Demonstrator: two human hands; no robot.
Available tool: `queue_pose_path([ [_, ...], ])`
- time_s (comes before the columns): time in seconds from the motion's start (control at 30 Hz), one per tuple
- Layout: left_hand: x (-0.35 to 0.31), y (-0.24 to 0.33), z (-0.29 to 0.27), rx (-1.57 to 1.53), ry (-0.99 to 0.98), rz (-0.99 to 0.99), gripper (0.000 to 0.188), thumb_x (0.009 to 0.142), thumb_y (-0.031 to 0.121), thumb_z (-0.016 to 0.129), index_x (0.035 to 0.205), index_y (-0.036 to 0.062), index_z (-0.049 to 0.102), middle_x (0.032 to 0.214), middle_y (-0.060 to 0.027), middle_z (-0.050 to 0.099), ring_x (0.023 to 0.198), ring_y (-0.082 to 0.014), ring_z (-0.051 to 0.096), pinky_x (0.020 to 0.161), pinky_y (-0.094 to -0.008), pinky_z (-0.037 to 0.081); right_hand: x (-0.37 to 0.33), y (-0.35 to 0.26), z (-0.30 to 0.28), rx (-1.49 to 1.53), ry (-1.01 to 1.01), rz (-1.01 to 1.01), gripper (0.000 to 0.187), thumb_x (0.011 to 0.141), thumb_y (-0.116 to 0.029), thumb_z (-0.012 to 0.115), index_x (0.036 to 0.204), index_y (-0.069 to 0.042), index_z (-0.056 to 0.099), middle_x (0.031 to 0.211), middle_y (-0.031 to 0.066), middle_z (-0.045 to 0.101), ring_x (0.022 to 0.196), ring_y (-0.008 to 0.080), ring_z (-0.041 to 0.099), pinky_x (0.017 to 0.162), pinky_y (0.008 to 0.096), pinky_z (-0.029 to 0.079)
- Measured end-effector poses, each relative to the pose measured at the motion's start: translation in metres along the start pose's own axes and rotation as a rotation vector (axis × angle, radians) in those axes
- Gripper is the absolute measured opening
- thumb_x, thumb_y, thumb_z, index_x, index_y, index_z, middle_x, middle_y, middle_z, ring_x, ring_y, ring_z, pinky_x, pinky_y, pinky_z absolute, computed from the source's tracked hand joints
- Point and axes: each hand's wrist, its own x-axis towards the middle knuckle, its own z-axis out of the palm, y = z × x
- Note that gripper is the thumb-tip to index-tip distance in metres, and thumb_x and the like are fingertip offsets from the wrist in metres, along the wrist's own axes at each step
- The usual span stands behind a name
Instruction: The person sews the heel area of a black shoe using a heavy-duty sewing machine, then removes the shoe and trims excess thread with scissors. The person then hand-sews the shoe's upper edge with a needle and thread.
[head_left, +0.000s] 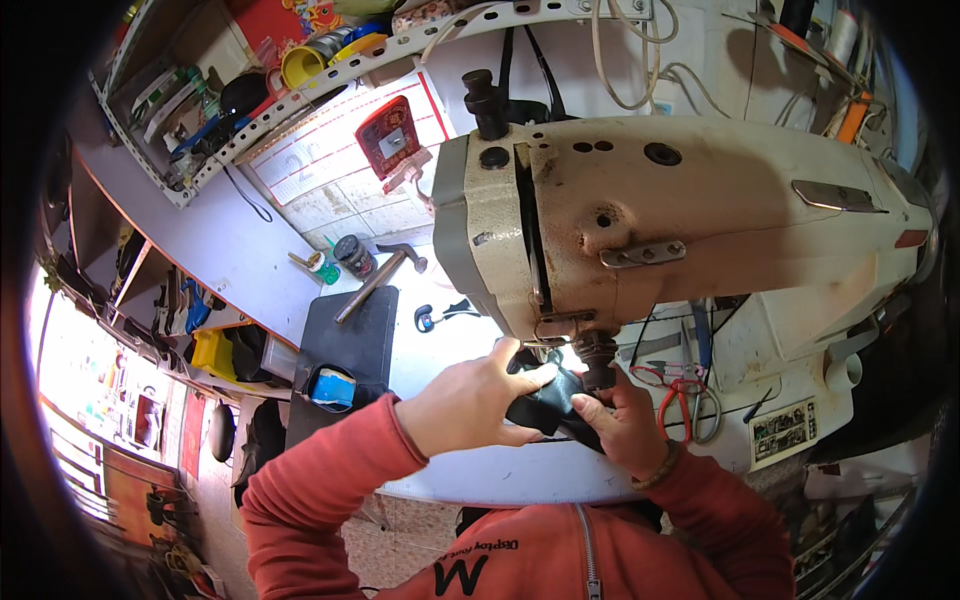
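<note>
A large cream sewing machine [720, 210] stands over the white worktable, its needle end just beyond my hands. Beneath that end lies a folded black piece of material [548, 405], perhaps leather or cloth; its far part is hidden by the machine. My left hand [470, 400] grips its left side, with thumb and fingers closed on it. On the other side, my right hand [625, 425] pinches the near right part, thumb on top. A dark round knob [598, 360] of the machine sits right above my right fingers.
Red-handled scissors [680, 405] and other tools lie right of my right hand. A hammer [372, 287] rests across a black slab [350, 345] at left, near a dark jar [353, 256] and a green bottle [322, 268]. A perforated metal shelf [270, 120] runs overhead.
</note>
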Motion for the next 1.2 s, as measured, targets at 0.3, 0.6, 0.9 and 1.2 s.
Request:
queue_pose_path([
  [0.3,0.01,-0.031,-0.029,0.109,-0.191,0.14,0.069,0.072,0.039,0.079,0.134,0.0187,0.056,0.093,-0.0205,0.055,0.075,-0.037,0.062,0.07,-0.0436,0.051,-0.004,0.002,0.04,0.203,0.065,0.114,0.012,0.089,-0.008,0.067,0.091,0.0,0.059,0.068,0.0094,0.065,0.06,0.0109,0.061,0.055,0.0294,0.048],
  [0.6,0.012,-0.032,-0.033,0.109,-0.219,0.152,0.068,0.072,0.037,0.079,0.134,0.0201,0.056,0.097,-0.0199,0.052,0.077,-0.0368,0.062,0.07,-0.0454,0.05,-0.003,-0.003,0.039,0.052,0.078,-0.005,0.012,0.089,-0.01,0.067,0.097,-0.002,0.064,0.072,0.0103,0.067,0.062,0.0165,0.065,0.056,0.0303,0.049],
  [0.9,0.004,-0.024,-0.023,0.153,-0.11,0.08,0.058,0.073,0.035,0.078,0.128,0.0246,0.061,0.104,-0.0166,0.049,0.084,-0.0359,0.061,0.073,-0.0444,0.05,-0.002,0.012,0.028,0.029,0.098,-0.026,0.008,0.087,-0.006,0.067,0.091,-0.002,0.061,0.071,0.0099,0.062,0.062,0.0195,0.062,0.055,0.0322,0.047],
  [1.2,-0.002,-0.032,-0.008,0.045,-0.074,0.054,0.059,0.075,0.029,0.078,0.13,0.0236,0.059,0.115,-0.0172,0.044,0.108,-0.0366,0.053,0.088,-0.0434,0.049,0.023,0.037,0.006,-0.59,0.068,-0.764,0.017,0.07,-0.011,0.074,0.085,-0.013,0.065,0.091,0.0041,0.058,0.075,0.0231,0.057,0.061,0.0349,0.045],
])
